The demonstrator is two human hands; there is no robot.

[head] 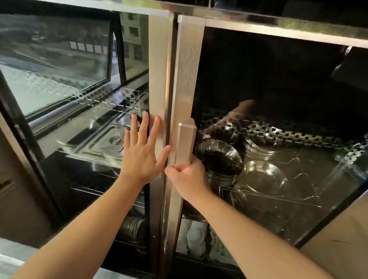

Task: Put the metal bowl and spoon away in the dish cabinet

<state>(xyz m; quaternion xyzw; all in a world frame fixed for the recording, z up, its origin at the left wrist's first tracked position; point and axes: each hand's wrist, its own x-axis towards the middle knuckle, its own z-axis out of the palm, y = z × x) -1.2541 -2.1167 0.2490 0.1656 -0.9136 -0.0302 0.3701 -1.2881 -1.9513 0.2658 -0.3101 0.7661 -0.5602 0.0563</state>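
Note:
The dish cabinet (192, 10) fills the view, steel-framed with two glass doors. My right hand (186, 176) grips the lower end of the vertical bar handle (185, 139) on the right door. My left hand (141, 149) lies flat with fingers spread on the left door's steel frame (156, 71). Behind the right glass, a stack of dark-looking metal bowls (220, 158) and a shiny metal bowl (264, 177) sit on a wire shelf. No spoon is visible, and neither hand holds a bowl.
Steel trays (103, 141) rest on a wire rack behind the left glass, which reflects a window. White dishes (195, 237) and stacked metal plates (132, 225) sit on lower shelves. A steel counter edge (0, 254) lies at bottom left; a beige wall (343, 231) at right.

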